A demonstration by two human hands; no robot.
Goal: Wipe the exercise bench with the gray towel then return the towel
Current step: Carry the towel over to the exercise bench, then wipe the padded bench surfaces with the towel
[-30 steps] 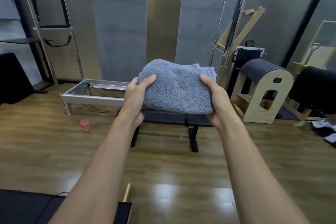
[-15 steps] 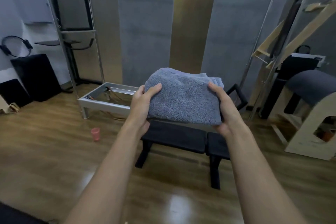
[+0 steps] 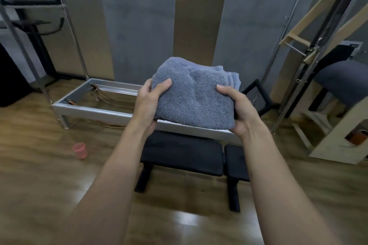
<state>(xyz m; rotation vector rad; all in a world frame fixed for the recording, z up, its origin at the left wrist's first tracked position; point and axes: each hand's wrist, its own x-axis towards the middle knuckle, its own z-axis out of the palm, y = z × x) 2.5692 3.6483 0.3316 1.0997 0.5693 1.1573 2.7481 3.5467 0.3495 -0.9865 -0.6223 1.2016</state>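
A folded gray towel [image 3: 194,93] is held up in the air in front of me. My left hand [image 3: 148,105] grips its left edge with the thumb on top. My right hand [image 3: 240,110] grips the right edge the same way. Below the towel stands the black padded exercise bench [image 3: 182,154] on black legs, on the wooden floor. The towel hides the bench's far edge.
A silver metal frame [image 3: 89,108] lies on the floor behind the bench, with upright metal poles [image 3: 76,32] at its corners. A pink cup [image 3: 80,150] stands on the floor at left. A wooden barrel apparatus [image 3: 338,125] stands at right.
The view has come closer to the bench, which now fills more of the lower middle. Both hands still hold the towel, now squeezed a little narrower.
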